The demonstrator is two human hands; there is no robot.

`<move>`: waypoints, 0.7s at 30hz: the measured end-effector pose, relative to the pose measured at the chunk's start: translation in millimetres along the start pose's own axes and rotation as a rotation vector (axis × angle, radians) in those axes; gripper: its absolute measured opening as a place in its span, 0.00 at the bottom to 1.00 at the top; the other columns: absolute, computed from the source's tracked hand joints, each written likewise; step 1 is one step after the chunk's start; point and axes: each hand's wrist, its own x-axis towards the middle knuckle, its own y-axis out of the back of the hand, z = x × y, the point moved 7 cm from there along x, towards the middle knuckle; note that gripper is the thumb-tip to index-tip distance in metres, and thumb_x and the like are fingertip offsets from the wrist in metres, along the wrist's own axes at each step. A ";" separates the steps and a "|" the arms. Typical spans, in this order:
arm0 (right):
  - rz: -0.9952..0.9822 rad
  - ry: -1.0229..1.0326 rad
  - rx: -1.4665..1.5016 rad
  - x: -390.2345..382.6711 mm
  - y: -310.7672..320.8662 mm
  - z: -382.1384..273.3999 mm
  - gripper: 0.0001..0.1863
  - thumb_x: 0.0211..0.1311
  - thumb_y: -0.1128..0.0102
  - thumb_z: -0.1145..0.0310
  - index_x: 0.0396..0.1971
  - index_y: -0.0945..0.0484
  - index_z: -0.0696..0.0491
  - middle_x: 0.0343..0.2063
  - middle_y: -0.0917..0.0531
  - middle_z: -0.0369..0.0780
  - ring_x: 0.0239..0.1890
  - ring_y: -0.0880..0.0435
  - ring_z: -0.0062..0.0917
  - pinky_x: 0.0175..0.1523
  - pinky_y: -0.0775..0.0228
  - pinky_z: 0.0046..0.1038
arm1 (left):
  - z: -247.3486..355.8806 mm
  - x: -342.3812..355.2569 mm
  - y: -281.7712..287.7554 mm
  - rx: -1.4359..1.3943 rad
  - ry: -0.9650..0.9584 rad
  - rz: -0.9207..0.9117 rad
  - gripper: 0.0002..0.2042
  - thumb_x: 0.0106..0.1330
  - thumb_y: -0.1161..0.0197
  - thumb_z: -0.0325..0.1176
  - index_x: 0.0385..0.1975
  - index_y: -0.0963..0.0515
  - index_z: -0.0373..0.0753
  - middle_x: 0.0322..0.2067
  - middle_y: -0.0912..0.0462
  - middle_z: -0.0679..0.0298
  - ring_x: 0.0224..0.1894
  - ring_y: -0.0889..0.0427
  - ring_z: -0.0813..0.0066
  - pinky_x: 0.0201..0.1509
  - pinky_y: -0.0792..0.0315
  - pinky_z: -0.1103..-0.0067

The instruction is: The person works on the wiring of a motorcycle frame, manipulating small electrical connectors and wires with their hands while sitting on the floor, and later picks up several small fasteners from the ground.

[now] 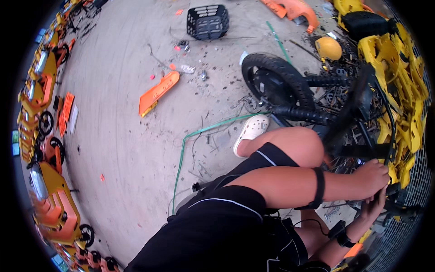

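Both of my hands meet at the right, over the dark handlebar parts point(401, 206) of a partly stripped two-wheeler. My left hand point(371, 178), on the arm with a black strap, is closed with its fingers curled down. Just below it, my right hand point(374, 206) reaches up with bent fingers that touch the left hand's fingertips. What they pinch between them is too small and covered to make out. A black front wheel point(276, 84) with a thick tire lies ahead of my knee, joined to fork legs with ribbed black sleeves point(312, 114).
Yellow body panels point(410, 113) pile up along the right, by a metal grating point(426, 149). Bolts and scraps point(333, 93) litter the ground near the fork. A green strap point(182, 158), an orange panel point(158, 93) and a black basket point(207, 22) lie on the concrete. Orange-yellow two-wheelers point(59, 204) line the left.
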 end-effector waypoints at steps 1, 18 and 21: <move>0.037 0.002 -0.003 -2.3 8.0 -1.3 0.15 0.78 0.54 0.56 0.44 0.26 0.52 0.22 0.29 0.29 0.19 0.37 0.12 0.22 0.47 0.16 | 0.1 2.1 -3.4 -0.010 -0.014 0.004 0.07 0.54 0.40 0.35 0.27 0.20 0.39 0.30 0.22 0.64 0.39 0.23 0.67 0.44 0.34 0.73; 0.419 0.136 -0.466 -47.0 -16.4 -37.5 0.07 0.73 0.46 0.66 0.44 0.25 0.52 0.26 0.28 0.28 0.23 0.33 0.09 0.27 0.45 0.14 | 12.3 -2.1 -11.3 -0.006 -0.035 -0.142 0.13 0.51 0.33 0.39 0.30 0.17 0.35 0.33 0.19 0.57 0.35 0.18 0.63 0.38 0.26 0.69; 0.445 0.173 -0.483 -53.0 -23.6 -43.4 0.08 0.72 0.44 0.66 0.46 0.25 0.52 0.27 0.28 0.28 0.24 0.33 0.08 0.27 0.44 0.13 | 13.4 -0.6 -8.1 -0.090 -0.010 -0.202 0.16 0.47 0.30 0.37 0.32 0.18 0.33 0.33 0.19 0.55 0.35 0.16 0.61 0.37 0.23 0.68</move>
